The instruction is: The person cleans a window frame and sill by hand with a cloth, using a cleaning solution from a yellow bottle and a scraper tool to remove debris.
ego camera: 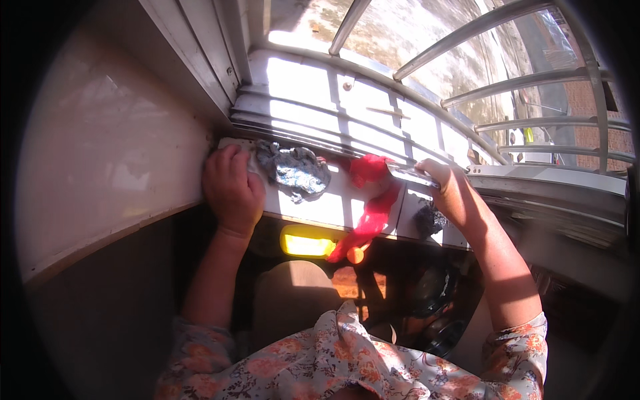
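Note:
My left hand (233,187) rests with curled fingers on the left end of the white tiled window sill (330,206), against the side wall. Whether anything is under its fingers is hidden. A crumpled grey-blue rag (300,172) lies just right of it. My right hand (446,187) is at the sliding-window track, its fingers closed around a thin, shiny flat strip (411,175) that I cannot identify further. To the left of that strip a red cloth (375,212) trails over the sill's front edge. A dark scouring pad or rag (429,220) sits below my right hand.
Metal window bars (450,37) curve across the far side, beyond the window track (300,107). A tiled wall (120,135) closes off the left. Below the sill are a yellow bottle (307,241), an orange round cap (355,255) and dark pots or bowls (432,292).

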The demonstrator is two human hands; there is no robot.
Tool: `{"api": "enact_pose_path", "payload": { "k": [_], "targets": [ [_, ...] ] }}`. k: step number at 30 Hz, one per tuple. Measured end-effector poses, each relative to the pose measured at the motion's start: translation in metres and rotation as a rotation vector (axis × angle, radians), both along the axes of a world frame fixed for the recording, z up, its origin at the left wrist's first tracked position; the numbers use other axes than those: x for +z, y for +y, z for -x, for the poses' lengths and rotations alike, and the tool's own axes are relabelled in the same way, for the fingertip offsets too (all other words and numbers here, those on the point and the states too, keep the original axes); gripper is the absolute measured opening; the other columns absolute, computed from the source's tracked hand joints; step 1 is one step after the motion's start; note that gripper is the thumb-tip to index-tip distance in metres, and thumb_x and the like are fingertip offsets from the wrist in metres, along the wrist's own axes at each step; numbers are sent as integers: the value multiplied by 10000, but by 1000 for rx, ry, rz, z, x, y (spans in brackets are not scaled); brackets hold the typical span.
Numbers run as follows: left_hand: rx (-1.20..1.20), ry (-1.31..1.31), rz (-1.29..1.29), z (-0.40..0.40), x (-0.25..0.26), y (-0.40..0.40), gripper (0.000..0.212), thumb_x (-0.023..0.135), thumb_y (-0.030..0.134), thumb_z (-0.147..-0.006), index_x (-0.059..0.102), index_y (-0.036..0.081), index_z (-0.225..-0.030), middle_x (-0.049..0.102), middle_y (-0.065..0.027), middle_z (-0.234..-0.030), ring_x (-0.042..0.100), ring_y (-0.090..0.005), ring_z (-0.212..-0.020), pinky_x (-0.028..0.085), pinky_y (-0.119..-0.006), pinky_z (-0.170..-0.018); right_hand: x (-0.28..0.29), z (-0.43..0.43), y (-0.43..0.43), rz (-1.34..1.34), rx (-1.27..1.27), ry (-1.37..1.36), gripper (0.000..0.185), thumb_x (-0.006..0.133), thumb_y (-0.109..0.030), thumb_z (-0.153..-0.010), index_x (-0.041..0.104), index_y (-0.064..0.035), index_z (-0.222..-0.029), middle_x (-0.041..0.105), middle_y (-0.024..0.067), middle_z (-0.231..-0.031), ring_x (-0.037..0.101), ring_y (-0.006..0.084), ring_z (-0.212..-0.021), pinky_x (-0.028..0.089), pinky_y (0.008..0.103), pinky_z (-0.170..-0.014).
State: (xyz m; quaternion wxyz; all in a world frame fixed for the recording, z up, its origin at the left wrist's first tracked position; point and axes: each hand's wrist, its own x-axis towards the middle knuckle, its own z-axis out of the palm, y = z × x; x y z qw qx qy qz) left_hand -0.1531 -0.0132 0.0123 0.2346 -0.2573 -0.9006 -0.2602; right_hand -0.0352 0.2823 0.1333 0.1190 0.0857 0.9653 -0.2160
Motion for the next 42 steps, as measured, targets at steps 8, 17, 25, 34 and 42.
{"api": "enact_pose_path", "payload": {
  "k": [8,17,25,34,42],
  "targets": [
    [24,10,39,-3,1,1,210,515,50,-673,551,59,-879,554,-97,-974,521,-310,-913,423,-419,-770,12,40,-3,36,71,-175,223,478,59,-788,611,-27,-944,631,177,-771,612,273,-679,476,320,-648],
    [11,-4,24,1,4,-3,228,530,68,-661,556,61,-888,551,-96,-985,525,-311,-929,427,-422,-780,4,81,-48,58,132,-193,208,506,29,-801,613,-26,-970,599,211,-851,581,285,-761,456,335,-707],
    [26,-13,22,-3,3,2,228,528,58,-665,554,60,-891,549,-96,-991,522,-312,-943,431,-416,-789,-1,89,-65,156,129,-38,105,599,-102,-833,619,-16,-891,608,165,-725,607,224,-662,464,317,-629],
    [24,-55,8,-2,7,-1,220,519,49,-669,554,47,-885,556,-108,-983,520,-323,-926,434,-422,-785,2,90,-70,29,121,-188,164,619,-160,-847,619,-23,-937,620,152,-730,609,206,-678,469,326,-647],
    [27,-70,-50,-1,2,-1,227,516,53,-648,552,37,-872,564,-128,-977,516,-346,-907,444,-441,-779,-15,126,-116,144,49,-246,273,550,-137,-860,516,-85,-1126,627,200,-874,634,251,-826,487,348,-731]
  ]
}}
